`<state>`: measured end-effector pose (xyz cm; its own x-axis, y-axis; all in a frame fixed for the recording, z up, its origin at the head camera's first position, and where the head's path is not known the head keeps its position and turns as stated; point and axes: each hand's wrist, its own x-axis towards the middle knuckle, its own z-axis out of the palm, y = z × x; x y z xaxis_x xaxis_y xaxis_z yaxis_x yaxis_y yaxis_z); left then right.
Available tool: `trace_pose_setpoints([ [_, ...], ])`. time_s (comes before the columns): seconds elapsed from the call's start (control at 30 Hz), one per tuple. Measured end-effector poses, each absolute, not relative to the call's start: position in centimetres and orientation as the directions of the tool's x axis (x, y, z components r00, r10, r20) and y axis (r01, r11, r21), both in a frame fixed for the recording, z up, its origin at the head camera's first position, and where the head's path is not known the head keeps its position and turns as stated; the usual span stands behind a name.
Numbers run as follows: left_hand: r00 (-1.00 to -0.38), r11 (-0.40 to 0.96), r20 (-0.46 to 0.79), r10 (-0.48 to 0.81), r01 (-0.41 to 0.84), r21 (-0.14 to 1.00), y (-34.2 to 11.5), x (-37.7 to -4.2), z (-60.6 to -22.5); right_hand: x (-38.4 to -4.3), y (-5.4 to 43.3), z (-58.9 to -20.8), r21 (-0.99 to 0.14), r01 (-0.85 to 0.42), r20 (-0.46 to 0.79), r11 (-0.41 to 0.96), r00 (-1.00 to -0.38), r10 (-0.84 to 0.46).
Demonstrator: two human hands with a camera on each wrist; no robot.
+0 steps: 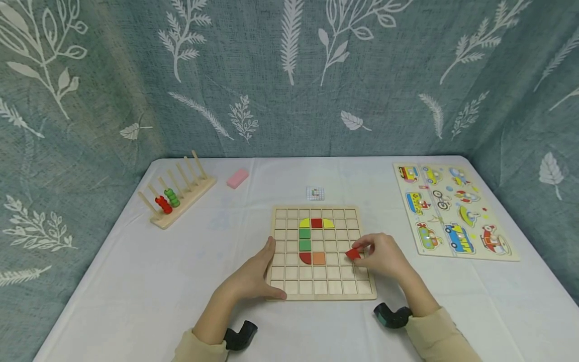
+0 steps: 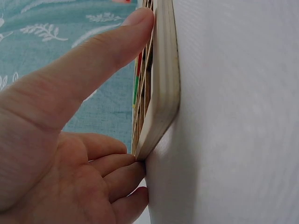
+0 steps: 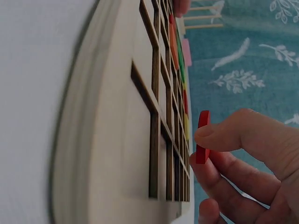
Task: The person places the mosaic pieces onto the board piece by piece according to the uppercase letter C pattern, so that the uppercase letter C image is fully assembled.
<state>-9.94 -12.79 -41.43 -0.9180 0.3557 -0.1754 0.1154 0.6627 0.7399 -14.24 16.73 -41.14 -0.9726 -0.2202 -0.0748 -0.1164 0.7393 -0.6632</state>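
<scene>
A wooden grid board lies on the white table. My left hand steadies its near left corner, thumb on the front edge and fingers against the left side. Between thumb and fingertips, my right hand pinches a red tile above the board's right columns. Set in the grid are a red square between two yellow rounded-corner tiles, two green squares below the left yellow one, then a red rounded-corner tile beside an orange square. The held tile's full outline is partly hidden.
Behind the board lies a small patterned card. Farther left stand a wooden peg rack with red and green beads and a pink block. A vehicle picture puzzle lies at the right. A leaf-patterned curtain hangs behind the table.
</scene>
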Motion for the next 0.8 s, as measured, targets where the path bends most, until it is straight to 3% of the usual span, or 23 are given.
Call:
trace_pose_setpoints([
  [0.8,-0.918,0.669,-0.182,0.353,0.112,0.734,-12.9,-10.0,-41.6,-14.7,13.4,-41.9,-0.701,-0.137,-0.125,0.700,-0.943,-0.310],
])
